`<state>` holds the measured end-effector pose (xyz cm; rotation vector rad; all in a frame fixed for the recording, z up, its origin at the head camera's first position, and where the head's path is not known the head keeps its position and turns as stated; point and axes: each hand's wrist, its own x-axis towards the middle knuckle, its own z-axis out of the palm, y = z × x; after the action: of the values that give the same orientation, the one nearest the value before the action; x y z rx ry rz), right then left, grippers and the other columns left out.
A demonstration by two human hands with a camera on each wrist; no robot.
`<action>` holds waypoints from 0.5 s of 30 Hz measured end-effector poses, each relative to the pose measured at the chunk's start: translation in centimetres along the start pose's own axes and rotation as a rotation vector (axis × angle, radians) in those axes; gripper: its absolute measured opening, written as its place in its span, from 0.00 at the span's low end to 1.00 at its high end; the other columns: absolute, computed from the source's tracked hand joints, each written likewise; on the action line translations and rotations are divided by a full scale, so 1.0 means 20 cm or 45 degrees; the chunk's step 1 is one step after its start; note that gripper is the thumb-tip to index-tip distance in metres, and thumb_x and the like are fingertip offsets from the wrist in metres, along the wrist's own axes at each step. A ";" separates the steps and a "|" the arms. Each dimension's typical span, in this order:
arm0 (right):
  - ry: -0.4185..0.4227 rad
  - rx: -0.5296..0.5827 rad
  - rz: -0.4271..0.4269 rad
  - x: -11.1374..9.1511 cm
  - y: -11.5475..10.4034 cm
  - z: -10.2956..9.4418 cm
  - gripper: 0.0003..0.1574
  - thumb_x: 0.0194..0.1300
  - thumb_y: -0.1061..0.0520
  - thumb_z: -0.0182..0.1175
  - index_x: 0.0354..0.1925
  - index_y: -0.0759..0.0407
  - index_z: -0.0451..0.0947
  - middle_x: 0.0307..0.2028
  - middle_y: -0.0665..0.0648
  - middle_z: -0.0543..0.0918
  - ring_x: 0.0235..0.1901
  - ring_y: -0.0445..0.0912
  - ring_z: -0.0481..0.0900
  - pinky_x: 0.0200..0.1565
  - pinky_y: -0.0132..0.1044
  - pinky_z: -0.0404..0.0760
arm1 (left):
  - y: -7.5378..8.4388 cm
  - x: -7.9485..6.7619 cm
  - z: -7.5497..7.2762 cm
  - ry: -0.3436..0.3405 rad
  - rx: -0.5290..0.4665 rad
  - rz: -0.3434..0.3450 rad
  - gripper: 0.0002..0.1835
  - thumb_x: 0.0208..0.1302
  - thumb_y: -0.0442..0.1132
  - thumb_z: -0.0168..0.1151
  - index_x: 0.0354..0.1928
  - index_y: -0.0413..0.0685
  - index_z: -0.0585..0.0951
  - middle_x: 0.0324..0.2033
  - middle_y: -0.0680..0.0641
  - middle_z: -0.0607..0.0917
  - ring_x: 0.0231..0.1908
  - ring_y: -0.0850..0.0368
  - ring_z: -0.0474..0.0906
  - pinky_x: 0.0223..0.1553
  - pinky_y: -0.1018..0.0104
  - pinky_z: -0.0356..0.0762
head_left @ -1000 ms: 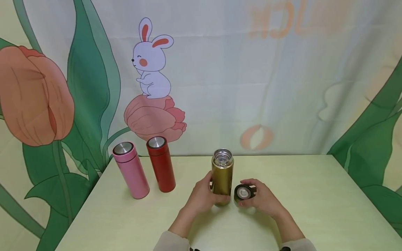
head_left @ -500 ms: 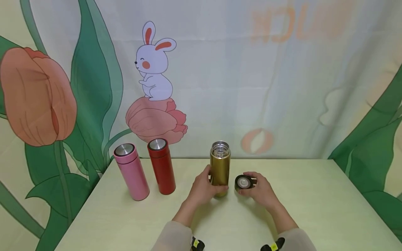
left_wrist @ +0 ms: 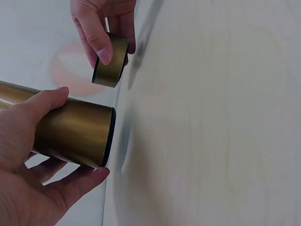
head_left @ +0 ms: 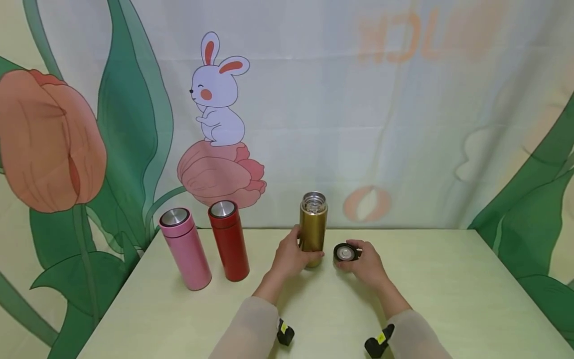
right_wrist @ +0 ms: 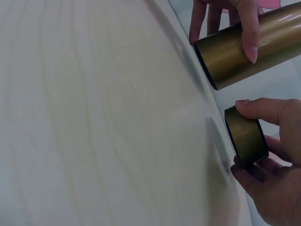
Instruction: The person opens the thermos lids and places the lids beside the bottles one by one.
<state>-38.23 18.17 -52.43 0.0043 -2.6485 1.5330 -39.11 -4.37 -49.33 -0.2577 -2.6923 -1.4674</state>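
Note:
An uncapped gold thermos bottle [head_left: 313, 227] stays upright in my left hand [head_left: 289, 255], its steel mouth showing. Fingers and thumb curl round its lower body [left_wrist: 77, 132], and its base appears slightly above the table. To its right, my right hand [head_left: 365, 262] pinches the matching gold lid [head_left: 345, 253] between thumb and fingers. In the right wrist view the lid [right_wrist: 246, 136] has a gap below it and is apart from the bottle [right_wrist: 249, 47]. A red thermos bottle [head_left: 229, 242] and a pink one [head_left: 186, 249] stand capped at the left.
The pale yellow-green table [head_left: 448, 289] runs back to a hanging cloth [head_left: 314, 124] printed with a rabbit and tulips. Small black wrist devices [head_left: 285, 333] sit at both sleeves.
Both hands have moved farther from me, or upward, carrying the gold bottle and its lid. The grips look the same. The head view has shifted slightly; the red and pink bottles have stayed put.

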 end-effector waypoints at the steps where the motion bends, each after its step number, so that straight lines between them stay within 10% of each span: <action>1: 0.004 0.001 0.000 0.01 0.00 0.00 0.47 0.51 0.60 0.80 0.68 0.64 0.73 0.64 0.68 0.76 0.60 0.60 0.80 0.60 0.51 0.77 | 0.00 0.01 0.00 -0.002 0.001 -0.004 0.38 0.53 0.52 0.82 0.62 0.54 0.72 0.59 0.45 0.83 0.60 0.46 0.80 0.62 0.46 0.78; 15: 0.094 -0.065 -0.021 0.15 0.00 0.03 0.45 0.52 0.58 0.78 0.67 0.68 0.74 0.62 0.72 0.76 0.64 0.65 0.74 0.69 0.57 0.70 | -0.03 0.14 0.06 -0.010 -0.036 -0.022 0.39 0.54 0.49 0.82 0.65 0.53 0.71 0.64 0.43 0.82 0.63 0.44 0.79 0.64 0.44 0.76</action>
<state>-41.35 17.77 -52.62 -0.0337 -2.6224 1.4313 -41.95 -3.39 -50.10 -0.2428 -2.6882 -1.5138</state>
